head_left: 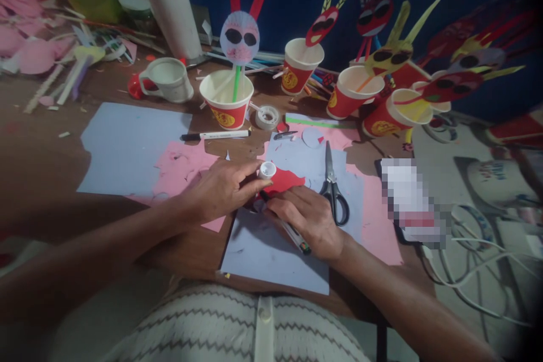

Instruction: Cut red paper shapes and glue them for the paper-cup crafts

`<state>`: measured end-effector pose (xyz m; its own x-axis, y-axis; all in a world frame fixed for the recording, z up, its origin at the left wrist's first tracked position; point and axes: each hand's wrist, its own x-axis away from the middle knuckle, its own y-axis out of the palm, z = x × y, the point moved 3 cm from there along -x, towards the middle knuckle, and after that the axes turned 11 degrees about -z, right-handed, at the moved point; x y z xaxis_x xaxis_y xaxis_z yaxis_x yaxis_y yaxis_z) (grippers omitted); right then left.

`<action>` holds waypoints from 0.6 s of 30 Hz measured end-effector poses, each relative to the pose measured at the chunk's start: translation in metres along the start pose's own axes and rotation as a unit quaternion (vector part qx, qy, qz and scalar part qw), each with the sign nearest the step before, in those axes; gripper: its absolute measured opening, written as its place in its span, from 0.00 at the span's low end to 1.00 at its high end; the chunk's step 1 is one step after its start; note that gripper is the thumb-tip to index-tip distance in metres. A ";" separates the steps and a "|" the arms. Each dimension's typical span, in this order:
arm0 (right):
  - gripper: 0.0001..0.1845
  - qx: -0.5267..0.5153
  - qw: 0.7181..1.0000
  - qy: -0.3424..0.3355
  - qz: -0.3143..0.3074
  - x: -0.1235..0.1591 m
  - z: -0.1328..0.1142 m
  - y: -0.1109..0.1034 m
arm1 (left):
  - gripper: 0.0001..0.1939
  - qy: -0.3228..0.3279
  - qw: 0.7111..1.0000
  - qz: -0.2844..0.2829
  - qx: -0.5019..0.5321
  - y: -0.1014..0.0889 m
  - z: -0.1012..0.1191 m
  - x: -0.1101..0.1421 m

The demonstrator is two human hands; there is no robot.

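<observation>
My left hand (223,186) is closed, with thumb and fingers pinching a small white round cap (267,169) over a piece of red paper (288,179). A marker (296,236) sits in my right hand (311,218), its dark tip end pointing toward the red paper just below the cap. Whether the tip touches the paper is hidden by my fingers. Beneath both hands lie pale blue-grey sheets (275,257) and pink paper (382,226). Black-handled scissors (331,181) rest right of my right hand.
Red paper cups (227,112) holding paper faces on sticks line the back. A mug (167,80), tape roll (267,117) and another marker (216,135) lie in front of them. At right are a phone (407,201) and white cables (462,288); paper scraps (38,56) pile up at left.
</observation>
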<state>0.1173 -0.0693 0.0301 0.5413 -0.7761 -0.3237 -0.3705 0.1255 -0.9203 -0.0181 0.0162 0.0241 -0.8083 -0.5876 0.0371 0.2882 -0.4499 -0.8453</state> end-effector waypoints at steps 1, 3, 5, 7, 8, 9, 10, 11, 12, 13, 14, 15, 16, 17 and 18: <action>0.09 -0.004 1.000 0.001 -0.001 0.001 0.000 -0.001 | 0.10 0.001 1.000 0.001 0.002 0.000 0.000 0.000; 0.09 -0.012 1.000 0.003 -0.002 0.003 0.001 -0.002 | 0.11 0.003 1.000 0.001 0.004 0.000 0.000 0.000; 0.09 -0.014 1.000 0.005 0.000 0.003 0.001 -0.003 | 0.11 0.001 1.000 0.004 0.003 0.000 0.000 0.000; 0.09 -0.009 1.000 0.006 0.003 0.002 0.001 -0.003 | 0.12 -0.004 1.000 0.005 0.002 0.000 0.000 0.000; 0.10 -0.006 1.000 0.004 0.004 0.001 0.000 -0.003 | 0.12 -0.007 1.000 0.006 0.004 0.000 0.000 -0.001; 0.10 -0.001 1.000 0.003 0.006 0.000 0.000 -0.002 | 0.12 -0.009 1.000 0.005 0.008 -0.001 0.000 -0.001; 0.10 0.002 1.000 0.000 0.007 -0.002 0.000 -0.001 | 0.12 -0.010 1.000 0.001 0.011 -0.001 0.000 -0.001; 0.10 0.004 1.000 -0.002 0.009 -0.003 0.000 0.000 | 0.12 -0.010 1.000 0.000 0.013 -0.001 0.001 -0.001; 0.10 0.004 1.000 -0.004 0.010 -0.004 0.000 0.001 | 0.13 -0.009 1.000 -0.001 0.011 -0.001 0.001 -0.001; 0.10 0.001 1.000 -0.005 0.010 -0.005 0.000 0.002 | 0.13 -0.009 1.000 0.000 0.008 -0.001 0.001 -0.001; 0.10 -0.005 1.000 -0.005 0.010 -0.006 0.000 0.002 | 0.13 -0.008 1.000 -0.001 0.005 -0.001 0.001 -0.001; 0.10 -0.013 1.000 -0.004 0.010 -0.006 0.001 0.002 | 0.13 -0.007 1.000 -0.001 0.003 0.000 0.000 -0.001; 0.10 -0.021 1.000 -0.004 0.010 -0.006 0.001 0.001 | 0.12 -0.005 1.000 -0.002 0.005 0.000 0.000 -0.001; 0.09 -0.031 0.999 -0.003 0.008 -0.005 0.002 0.000 | 0.12 -0.003 1.000 -0.004 0.009 0.001 -0.001 -0.001; 0.09 -0.041 0.999 -0.002 0.008 -0.004 0.003 0.000 | 0.11 -0.001 1.000 -0.007 0.013 0.001 -0.001 -0.001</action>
<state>0.1175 -0.0649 0.0311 0.5375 -0.7724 -0.3384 -0.4396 0.0858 -0.8941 -0.0178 0.0167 0.0227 -0.8115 -0.5822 0.0488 0.2912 -0.4755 -0.8301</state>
